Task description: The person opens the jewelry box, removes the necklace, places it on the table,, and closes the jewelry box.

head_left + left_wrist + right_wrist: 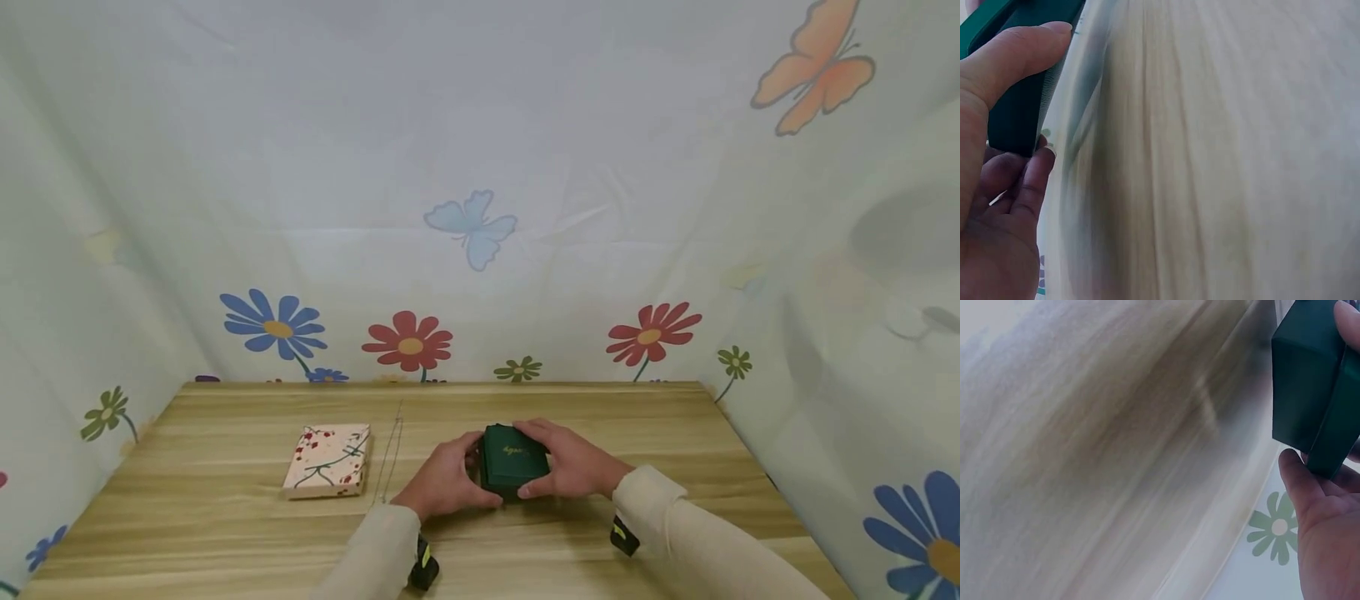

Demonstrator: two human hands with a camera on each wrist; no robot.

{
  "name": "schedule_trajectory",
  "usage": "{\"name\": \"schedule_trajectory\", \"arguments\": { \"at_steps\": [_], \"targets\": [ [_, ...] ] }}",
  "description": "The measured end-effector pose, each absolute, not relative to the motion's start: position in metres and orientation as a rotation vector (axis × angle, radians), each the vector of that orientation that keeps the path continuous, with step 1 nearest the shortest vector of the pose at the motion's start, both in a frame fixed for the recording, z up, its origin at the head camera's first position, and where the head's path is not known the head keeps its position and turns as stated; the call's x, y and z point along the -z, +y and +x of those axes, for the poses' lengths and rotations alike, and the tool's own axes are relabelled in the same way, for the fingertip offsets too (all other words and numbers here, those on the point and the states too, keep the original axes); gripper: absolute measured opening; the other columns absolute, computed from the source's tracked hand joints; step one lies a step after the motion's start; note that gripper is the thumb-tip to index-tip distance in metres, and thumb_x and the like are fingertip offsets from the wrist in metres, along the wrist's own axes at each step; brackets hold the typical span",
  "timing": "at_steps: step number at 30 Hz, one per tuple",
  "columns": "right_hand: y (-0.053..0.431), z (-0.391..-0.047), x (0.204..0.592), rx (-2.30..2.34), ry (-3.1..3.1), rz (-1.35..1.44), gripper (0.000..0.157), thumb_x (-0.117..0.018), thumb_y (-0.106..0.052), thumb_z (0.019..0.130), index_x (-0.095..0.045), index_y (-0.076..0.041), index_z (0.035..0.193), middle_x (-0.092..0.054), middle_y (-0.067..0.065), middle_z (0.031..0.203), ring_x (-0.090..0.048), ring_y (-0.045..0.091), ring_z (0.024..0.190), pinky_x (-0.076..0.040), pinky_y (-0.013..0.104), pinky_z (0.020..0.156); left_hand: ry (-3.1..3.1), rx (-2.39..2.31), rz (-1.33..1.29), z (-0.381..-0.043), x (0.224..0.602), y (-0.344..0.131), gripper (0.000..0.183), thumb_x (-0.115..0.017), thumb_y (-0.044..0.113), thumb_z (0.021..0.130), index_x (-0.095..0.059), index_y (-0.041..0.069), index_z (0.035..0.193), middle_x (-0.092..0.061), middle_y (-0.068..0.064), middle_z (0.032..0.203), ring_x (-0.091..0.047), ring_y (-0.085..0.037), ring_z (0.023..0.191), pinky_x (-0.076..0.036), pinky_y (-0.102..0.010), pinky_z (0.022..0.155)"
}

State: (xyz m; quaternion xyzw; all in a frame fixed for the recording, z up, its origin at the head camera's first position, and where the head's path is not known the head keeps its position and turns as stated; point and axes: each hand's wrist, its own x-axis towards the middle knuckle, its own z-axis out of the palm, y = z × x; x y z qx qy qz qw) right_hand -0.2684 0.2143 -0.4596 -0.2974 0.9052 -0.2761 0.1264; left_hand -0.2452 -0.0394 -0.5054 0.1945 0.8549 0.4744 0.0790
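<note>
Head view: soft diffuse lt, sl. dim; faint sheen on creases of wall cloth (pixel 337 125), greyish shadows at R; soft shadow on tabletop (pixel 225 533) below green box (pixel 516 468), lettering (pixel 516 450) fuzzy. Wrist views: milky glare, brightest upper L in R wrist; wood grain blurred.

Pale, creased sheeting (pixel 337 150) is enclosing the wood-grain counter (pixel 217 533) behind and on both sides; an orange butterfly (pixel 834 85) and a blue butterfly (pixel 476 230) are decorating it, while red flowers (pixel 410 346) are lining the far edge.

Right hand (pixel 1332 522) grips green box (pixel 1305 387); blurred tabletop (pixel 1116 450), probably wood.
</note>
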Motion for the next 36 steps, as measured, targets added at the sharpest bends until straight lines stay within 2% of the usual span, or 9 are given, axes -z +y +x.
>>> {"name": "schedule_trajectory", "arguments": {
  "at_steps": [6, 12, 15, 22, 31, 36],
  "targets": [
    [0.218, -0.266, 0.457, 0.811, 2.644, -0.821, 0.1, -0.086, -0.051, 0.082, -0.037, -0.017, 0.162, -0.046, 0.005, 0.16, -0.052, 0.027, 0.137, -0.047, 0.057, 0.114, 2.575, -1.395, 0.536, -0.243, 0.502, -0.045, 0.097, -0.096, 0.038, 0.072, -0.047, 0.014, 0.153, -0.063, -0.005, 0.144, -0.063, -0.025, 0.127, -0.049, -0.055, 0.114],
    [0.227, -0.266, 0.456, 0.822, 2.65, -0.774, 0.098, -0.087, -0.048, 0.082, -0.037, -0.022, 0.162, -0.043, 0.007, 0.163, -0.048, 0.033, 0.141, -0.044, 0.063, 0.115, 2.584, -1.386, 0.532, -0.241, 0.5, -0.052, 0.097, -0.096, 0.037, 0.074, -0.047, 0.013, 0.153, -0.065, -0.006, 0.141, -0.061, -0.027, 0.13, -0.043, -0.061, 0.118],
    [0.232, -0.266, 0.456, 0.825, 2.661, -0.778, 0.098, -0.088, -0.048, 0.081, -0.037, -0.024, 0.162, -0.043, 0.007, 0.163, -0.048, 0.033, 0.141, -0.045, 0.063, 0.115, 2.586, -1.394, 0.543, -0.241, 0.499, -0.056, 0.097, -0.096, 0.035, 0.074, -0.047, 0.011, 0.153, -0.067, -0.006, 0.139, -0.061, -0.029, 0.131, -0.043, -0.062, 0.117],
    [0.243, -0.268, 0.459, 0.821, 2.672, -0.813, 0.099, -0.089, -0.043, 0.081, -0.037, -0.018, 0.161, -0.045, 0.007, 0.16, -0.051, 0.032, 0.136, -0.05, 0.06, 0.11, 2.617, -1.364, 0.533, -0.241, 0.498, -0.065, 0.101, -0.096, 0.035, 0.073, -0.044, 0.009, 0.155, -0.065, -0.01, 0.143, -0.059, -0.034, 0.135, -0.045, -0.063, 0.115],
    [0.254, -0.266, 0.46, 0.784, 2.711, -0.782, 0.1, -0.089, -0.045, 0.081, -0.037, -0.017, 0.161, -0.044, 0.009, 0.161, -0.05, 0.033, 0.136, -0.049, 0.061, 0.111, 2.637, -1.353, 0.498, -0.239, 0.496, -0.074, 0.105, -0.097, 0.034, 0.072, -0.041, 0.006, 0.157, -0.059, -0.018, 0.149, -0.055, -0.039, 0.14, -0.046, -0.062, 0.114],
    [0.262, -0.266, 0.467, 0.758, 2.71, -0.798, 0.1, -0.088, -0.044, 0.082, -0.035, -0.014, 0.161, -0.044, 0.012, 0.16, -0.051, 0.033, 0.136, -0.048, 0.06, 0.111, 2.631, -1.362, 0.473, -0.237, 0.495, -0.078, 0.106, -0.097, 0.035, 0.072, -0.041, 0.007, 0.158, -0.057, -0.017, 0.153, -0.051, -0.039, 0.144, -0.043, -0.063, 0.117]
  ]
}}
